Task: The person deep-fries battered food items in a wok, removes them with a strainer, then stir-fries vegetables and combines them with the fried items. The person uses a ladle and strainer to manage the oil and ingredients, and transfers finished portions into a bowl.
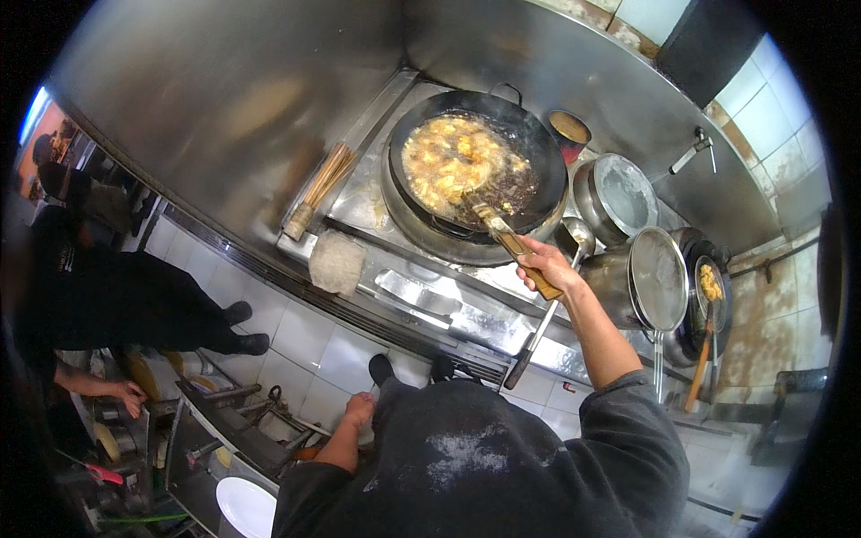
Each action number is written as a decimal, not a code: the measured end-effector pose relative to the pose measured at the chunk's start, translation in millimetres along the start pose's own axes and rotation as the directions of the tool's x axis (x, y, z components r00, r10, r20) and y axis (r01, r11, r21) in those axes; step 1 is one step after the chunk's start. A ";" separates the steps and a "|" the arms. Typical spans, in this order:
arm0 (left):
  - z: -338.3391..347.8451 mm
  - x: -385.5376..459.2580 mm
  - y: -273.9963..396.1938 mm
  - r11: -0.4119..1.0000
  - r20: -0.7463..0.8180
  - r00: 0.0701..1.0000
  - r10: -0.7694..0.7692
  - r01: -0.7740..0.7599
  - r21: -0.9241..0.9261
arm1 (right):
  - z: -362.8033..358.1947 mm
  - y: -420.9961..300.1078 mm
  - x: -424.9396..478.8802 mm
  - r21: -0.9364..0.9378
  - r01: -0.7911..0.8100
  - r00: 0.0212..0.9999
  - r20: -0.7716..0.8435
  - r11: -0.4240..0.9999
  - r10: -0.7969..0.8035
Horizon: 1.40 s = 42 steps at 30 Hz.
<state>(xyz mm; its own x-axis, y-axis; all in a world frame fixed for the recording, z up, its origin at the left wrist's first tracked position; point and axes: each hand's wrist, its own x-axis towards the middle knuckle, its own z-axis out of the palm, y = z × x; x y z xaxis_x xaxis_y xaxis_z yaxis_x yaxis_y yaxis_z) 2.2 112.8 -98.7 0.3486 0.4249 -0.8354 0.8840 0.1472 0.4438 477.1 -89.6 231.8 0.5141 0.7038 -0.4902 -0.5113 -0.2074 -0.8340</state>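
Observation:
A large black wok (548,171) sits on the steel range, filled with bubbling oil and yellowish frying food pieces (447,158). My right hand (546,267) is closed around the wooden handle of a cooking utensil (509,242); its far end reaches into the near side of the wok, and its head is hidden in the oil. Beside that hand a steel ladle (538,336) lies across the range's front edge, its dark handle sticking out. My left hand (360,407) hangs low beside my body, fingers curled, with no object visible in it.
A bamboo brush (321,188) and folded cloth (338,262) lie left of the wok. At right stand a pot of liquid (625,191), a sieve (659,279), a small can (569,128) and a strainer with fried pieces (710,282). A co-worker (121,296) stands at left, near a white plate (246,506).

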 end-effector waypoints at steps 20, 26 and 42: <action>7.6 -12.6 19.5 0.999 0.002 1.000 0.019 -0.019 0.037 | -18.8 -31.3 -28.6 -0.780 0.009 0.894 -0.274 0.626 -0.355; 7.9 -4.8 23.9 0.994 -0.006 1.000 0.008 -0.007 0.108 | -40.3 -31.3 -27.2 -0.515 0.113 0.913 -0.283 0.850 -0.293; 14.0 -57.0 30.3 0.915 -0.073 0.942 0.329 -0.299 0.270 | -180.3 -87.6 63.9 -0.775 -0.615 0.683 -0.433 -0.144 -0.588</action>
<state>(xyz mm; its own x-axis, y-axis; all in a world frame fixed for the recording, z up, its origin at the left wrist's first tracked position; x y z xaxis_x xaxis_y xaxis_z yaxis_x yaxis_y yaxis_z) 13.5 80.5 -42.1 0.5964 0.5135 -0.6170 0.7890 -0.2334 0.5684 678.9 -149.0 227.9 0.9500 0.3087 0.0460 0.2912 -0.9297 0.2254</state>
